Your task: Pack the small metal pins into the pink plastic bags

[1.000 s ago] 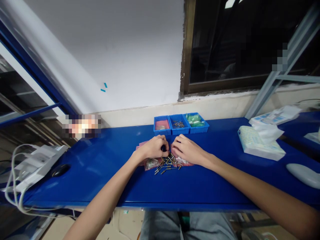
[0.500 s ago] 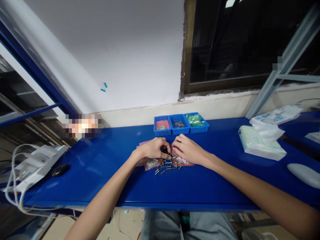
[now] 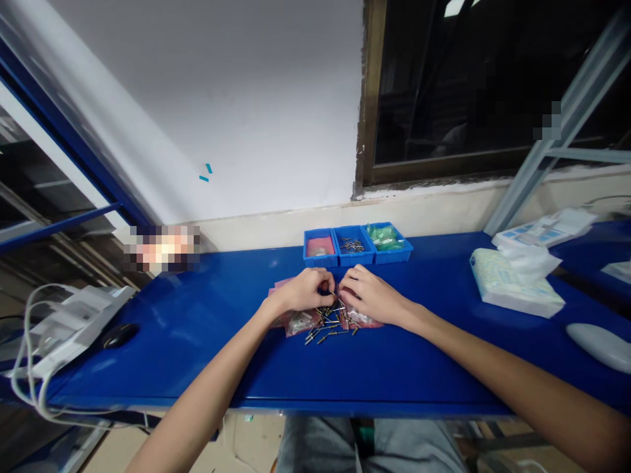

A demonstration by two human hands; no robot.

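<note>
Several small metal rivet-like pins (image 3: 332,332) lie in a loose pile on the blue table (image 3: 197,368). My left hand (image 3: 315,289) is above the pile's left side, thumb and index finger pinched together at a thin metal piece. Across from it, my right hand (image 3: 362,290) has its fingers curled down over the pile's right side; what its fingertips hold is hidden. Pinkish clear bags (image 3: 300,322) with small parts lie under and beside both hands. Behind them stand three joined blue bins: one with a pink bag (image 3: 320,247), one with metal pins (image 3: 351,246), one with green bags (image 3: 384,236).
On the right are a tissue pack (image 3: 513,282), a white box (image 3: 547,226) and a smooth white object (image 3: 599,345). A black mouse (image 3: 119,336) and a white device with cables (image 3: 73,322) sit at the left. A wall and window rise behind.
The fingers of my left hand have shifted slightly up and closed more tightly, and the dark object seen between them before no longer shows there. My right hand is almost unmoved.
</note>
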